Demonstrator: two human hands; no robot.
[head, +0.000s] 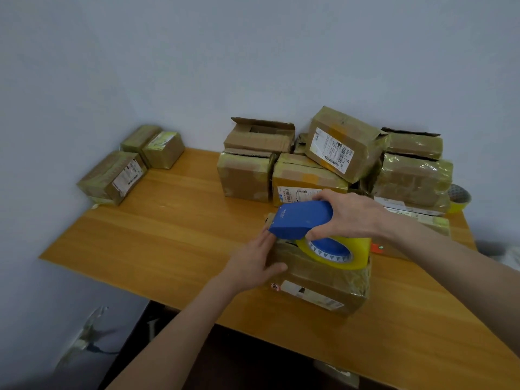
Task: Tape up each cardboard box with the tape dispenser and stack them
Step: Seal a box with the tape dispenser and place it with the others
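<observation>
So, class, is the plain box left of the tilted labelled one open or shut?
Open: the plain box shows raised flaps and a dark gap.

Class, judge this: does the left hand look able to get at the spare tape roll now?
Probably not directly: the right hand, its dispenser and the box pile lie between the left hand and the roll at the right edge.

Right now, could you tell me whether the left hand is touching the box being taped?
Touching: the head view shows the left hand resting flat on the box.
</observation>
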